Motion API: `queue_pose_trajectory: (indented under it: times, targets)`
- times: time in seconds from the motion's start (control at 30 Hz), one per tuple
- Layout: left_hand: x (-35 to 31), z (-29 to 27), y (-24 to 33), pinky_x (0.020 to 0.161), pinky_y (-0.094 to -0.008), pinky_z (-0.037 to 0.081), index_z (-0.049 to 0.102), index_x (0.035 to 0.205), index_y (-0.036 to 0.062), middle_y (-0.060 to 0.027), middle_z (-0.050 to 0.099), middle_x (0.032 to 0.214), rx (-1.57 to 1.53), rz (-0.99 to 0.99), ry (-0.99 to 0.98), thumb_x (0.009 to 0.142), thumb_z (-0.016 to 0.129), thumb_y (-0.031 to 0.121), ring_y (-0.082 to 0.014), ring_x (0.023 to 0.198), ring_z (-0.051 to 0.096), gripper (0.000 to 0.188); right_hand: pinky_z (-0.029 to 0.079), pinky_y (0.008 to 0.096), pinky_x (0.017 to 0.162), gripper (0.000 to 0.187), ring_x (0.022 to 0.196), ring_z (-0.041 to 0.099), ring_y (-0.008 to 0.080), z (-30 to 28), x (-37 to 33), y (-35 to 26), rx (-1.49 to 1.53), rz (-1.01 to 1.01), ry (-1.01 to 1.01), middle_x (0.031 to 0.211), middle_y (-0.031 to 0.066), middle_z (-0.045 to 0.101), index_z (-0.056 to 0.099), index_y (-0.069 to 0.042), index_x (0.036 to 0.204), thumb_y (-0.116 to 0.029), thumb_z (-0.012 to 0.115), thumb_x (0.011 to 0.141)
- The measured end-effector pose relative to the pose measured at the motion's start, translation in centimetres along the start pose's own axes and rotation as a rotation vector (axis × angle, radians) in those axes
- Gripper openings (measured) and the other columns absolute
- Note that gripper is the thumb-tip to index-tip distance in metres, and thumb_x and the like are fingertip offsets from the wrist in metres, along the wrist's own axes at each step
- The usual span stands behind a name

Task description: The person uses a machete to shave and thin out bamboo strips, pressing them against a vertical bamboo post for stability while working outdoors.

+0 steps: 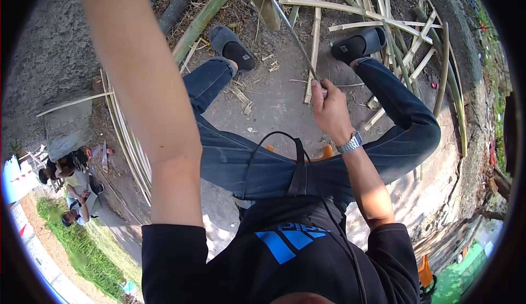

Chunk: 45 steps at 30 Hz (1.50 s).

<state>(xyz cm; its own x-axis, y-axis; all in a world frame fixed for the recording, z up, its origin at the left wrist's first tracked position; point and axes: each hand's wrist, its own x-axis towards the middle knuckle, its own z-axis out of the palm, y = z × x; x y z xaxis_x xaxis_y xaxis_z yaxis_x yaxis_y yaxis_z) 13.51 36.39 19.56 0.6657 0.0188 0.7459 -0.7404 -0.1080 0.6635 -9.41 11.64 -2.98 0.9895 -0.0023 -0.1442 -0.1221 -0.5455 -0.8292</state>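
Observation:
My right hand (331,109), with a metal watch on its wrist, is closed around the handle of a long knife (298,40). Its thin blade, seen nearly edge-on, slants up and to the left and meets or overlaps a wide piece of bamboo (259,0) at the top of the view. I cannot tell whether the blade has cut into it. My left arm (145,84) reaches up past the upper edge, so the hand itself is out of sight.
Split bamboo strips (361,12) lie crossed beyond and beside my right foot. A green bamboo pole (205,21) is near my left foot, and long thin strips (129,139) lie left of my leg. Shavings (244,101) litter the ground. Other people (79,197) are at far left.

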Motion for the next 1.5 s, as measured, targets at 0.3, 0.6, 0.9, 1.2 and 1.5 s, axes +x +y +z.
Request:
queue_pose_trajectory:
  times: [0.3,0.6,0.9,1.2,1.5]
  targets:
    - [-16.9,-3.6,-11.2,0.120,-0.0595,0.023,0.030,0.158,0.0009,-0.0251,0.047,0.150,-0.128,-0.716,0.501,0.098,0.029,0.077,-0.0376,0.140,0.046,0.097,0.054,0.0573,0.080,0.060,0.086,0.067,0.0531,4.9,0.5,11.3,-0.123,0.266,-0.154,0.082,0.0351,0.067,0.068,0.007,0.087,-0.050,0.056,0.101]
    - [-10.7,-3.6,-15.0,0.102,-0.0523,0.046,0.059,0.129,-0.0099,-0.0238,0.064,0.111,-0.994,-0.759,-0.262,0.102,0.017,0.065,-0.0375,0.105,0.060,0.090,0.053,0.0378,0.061,0.055,0.061,0.064,0.0258,2.8,2.7,11.3,0.296,0.585,-0.449,0.071,0.0120,0.064,0.066,0.004,0.097,-0.050,0.058,0.102]
    - [-11.3,-4.3,-17.7,0.074,-0.0371,0.039,0.047,0.077,0.0093,-0.0033,0.041,0.073,-0.974,-0.772,-0.217,0.093,0.031,0.063,-0.0203,0.071,0.043,0.058,0.041,0.0306,0.044,0.050,0.048,0.046,0.0117,3.8,1.8,10.7,0.369,0.551,-0.526,0.061,0.0005,0.048,0.056,-0.007,0.086,-0.053,0.051,0.107]
    - [-12.0,0.1,-16.2,0.061,-0.0349,0.038,0.049,0.077,0.0081,-0.0052,0.046,0.067,-0.649,-0.671,0.374,0.102,0.028,0.044,-0.0188,0.060,0.044,0.048,0.036,0.0330,0.038,0.058,0.039,0.048,0.0140,16.9,-2.5,4.8,0.562,0.646,-0.250,0.050,0.0022,0.048,0.045,-0.011,0.067,-0.054,0.052,0.106]
    - [-13.0,-0.5,-14.6,0.064,-0.0282,0.049,0.074,0.103,0.0014,-0.0076,0.071,0.073,0.146,-0.350,0.641,0.106,0.047,0.057,-0.0110,0.067,0.065,0.062,0.051,0.0522,0.069,0.064,0.075,0.068,0.0479,2.9,1.0,7.8,-0.382,0.175,-0.078,0.074,0.0301,0.066,0.066,0.007,0.079,-0.054,0.061,0.098]
